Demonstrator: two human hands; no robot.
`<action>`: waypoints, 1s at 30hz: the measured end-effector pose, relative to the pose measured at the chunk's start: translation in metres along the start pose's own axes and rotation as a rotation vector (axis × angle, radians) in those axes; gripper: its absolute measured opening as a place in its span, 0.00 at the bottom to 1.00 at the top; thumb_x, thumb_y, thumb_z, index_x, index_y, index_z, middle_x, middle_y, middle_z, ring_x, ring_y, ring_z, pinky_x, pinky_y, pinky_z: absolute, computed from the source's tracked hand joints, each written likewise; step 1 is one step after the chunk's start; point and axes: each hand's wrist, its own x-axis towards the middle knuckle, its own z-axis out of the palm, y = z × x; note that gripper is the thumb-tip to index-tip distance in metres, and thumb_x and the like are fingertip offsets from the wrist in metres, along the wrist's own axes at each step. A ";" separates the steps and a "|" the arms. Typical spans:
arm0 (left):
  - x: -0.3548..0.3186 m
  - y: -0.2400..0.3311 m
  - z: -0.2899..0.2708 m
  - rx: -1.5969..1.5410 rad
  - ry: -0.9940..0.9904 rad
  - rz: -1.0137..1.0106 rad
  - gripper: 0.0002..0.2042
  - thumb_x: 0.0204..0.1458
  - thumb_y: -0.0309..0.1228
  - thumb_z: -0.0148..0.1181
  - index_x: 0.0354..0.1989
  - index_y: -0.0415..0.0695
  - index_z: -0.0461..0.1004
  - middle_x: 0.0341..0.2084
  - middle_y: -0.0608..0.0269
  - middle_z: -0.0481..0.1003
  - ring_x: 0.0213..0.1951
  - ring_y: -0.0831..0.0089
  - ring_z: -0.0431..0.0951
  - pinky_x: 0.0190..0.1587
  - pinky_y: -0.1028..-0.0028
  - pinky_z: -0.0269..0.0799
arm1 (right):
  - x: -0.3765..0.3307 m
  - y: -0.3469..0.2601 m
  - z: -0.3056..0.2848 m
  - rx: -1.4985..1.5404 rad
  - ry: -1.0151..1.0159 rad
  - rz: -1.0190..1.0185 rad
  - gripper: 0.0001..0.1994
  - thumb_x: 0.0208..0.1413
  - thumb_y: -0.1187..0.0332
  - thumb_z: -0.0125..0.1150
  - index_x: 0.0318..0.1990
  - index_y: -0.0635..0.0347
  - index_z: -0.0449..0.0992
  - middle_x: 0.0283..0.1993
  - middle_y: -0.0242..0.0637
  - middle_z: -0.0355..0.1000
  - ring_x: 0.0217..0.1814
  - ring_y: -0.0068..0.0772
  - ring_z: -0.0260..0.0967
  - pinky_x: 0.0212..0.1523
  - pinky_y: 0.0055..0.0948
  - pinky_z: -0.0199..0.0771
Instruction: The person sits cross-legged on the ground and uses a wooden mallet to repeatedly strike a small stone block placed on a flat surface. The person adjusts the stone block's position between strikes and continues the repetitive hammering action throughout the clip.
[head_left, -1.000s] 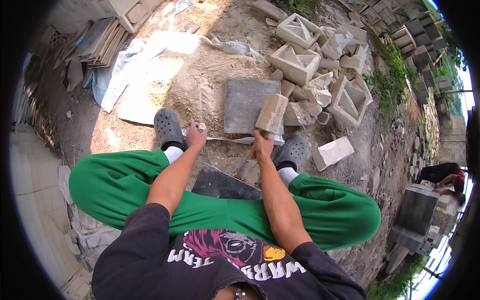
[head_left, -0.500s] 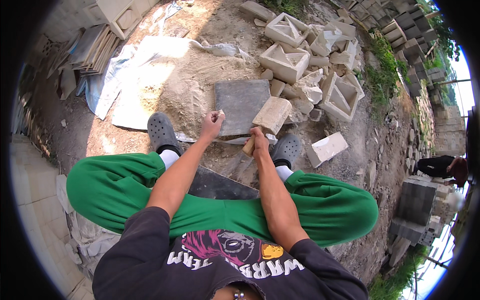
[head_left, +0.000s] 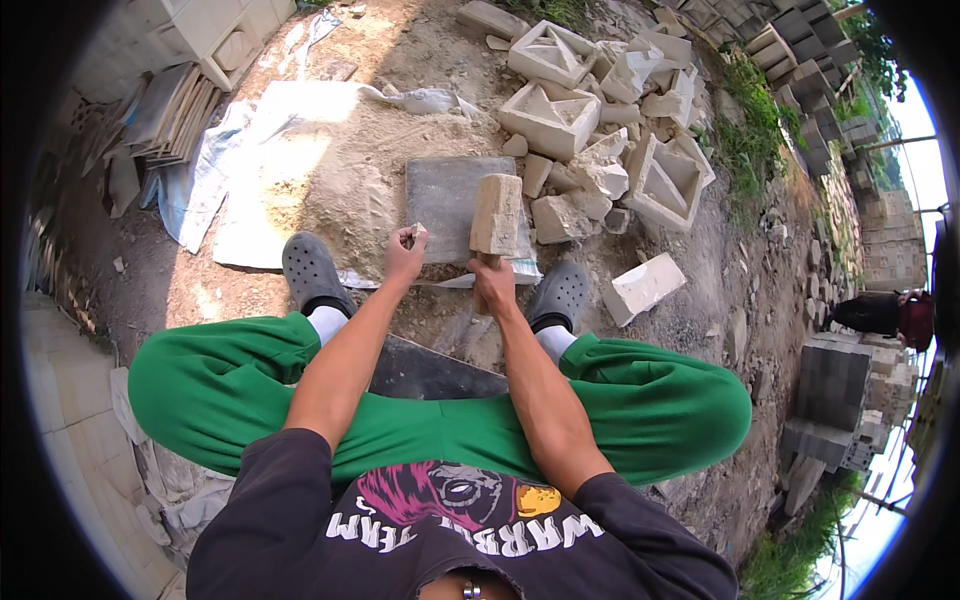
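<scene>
My right hand (head_left: pixel 492 282) is wrapped round the handle of a wooden mallet (head_left: pixel 496 215), whose blocky, worn head stands nearly upright past my fist. Behind the mallet head lies a flat dark grey slab (head_left: pixel 436 195) with dust on it, partly hidden by the mallet. At the slab's near left corner my left hand (head_left: pixel 404 256) is closed, pinching a small pale stone chip (head_left: pixel 419 231) between its fingertips. The two hands are apart, with the slab's near edge between them.
Broken pale blocks (head_left: pixel 550 120) are heaped beyond the slab to the right. One cut block (head_left: pixel 645 290) lies beside my right shoe (head_left: pixel 560 297). Crushed pale stone covers a white sheet (head_left: pixel 290 100) at left, near stacked boards (head_left: pixel 175 115). Another person (head_left: pixel 880 315) is at far right.
The mallet head has swung left from a rightward tilt to nearly upright, over the slab. My left hand still pinches the chip at the slab's corner. The whole view has shifted slightly.
</scene>
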 end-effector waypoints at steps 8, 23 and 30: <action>-0.025 -0.021 -0.020 0.370 0.031 0.063 0.18 0.55 0.38 0.67 0.47 0.38 0.73 0.40 0.55 0.76 0.43 0.64 0.76 0.48 0.64 0.71 | -0.026 -0.027 0.005 0.164 0.008 0.301 0.21 0.43 0.62 0.69 0.39 0.74 0.77 0.29 0.43 0.77 0.25 0.35 0.75 0.28 0.35 0.75; 0.032 0.039 0.007 0.562 -0.243 0.572 0.18 0.51 0.32 0.65 0.50 0.43 0.75 0.43 0.53 0.75 0.46 0.53 0.76 0.51 0.61 0.73 | -0.001 -0.006 0.001 -0.243 0.067 0.128 0.22 0.43 0.59 0.71 0.37 0.73 0.78 0.29 0.45 0.78 0.21 0.36 0.74 0.30 0.35 0.75; 0.017 0.027 0.018 0.496 -0.071 0.340 0.16 0.51 0.36 0.68 0.45 0.42 0.79 0.35 0.56 0.79 0.37 0.65 0.81 0.41 0.66 0.76 | -0.007 -0.028 0.001 -0.366 -0.086 0.263 0.17 0.44 0.59 0.68 0.28 0.70 0.79 0.24 0.45 0.77 0.24 0.38 0.76 0.30 0.36 0.75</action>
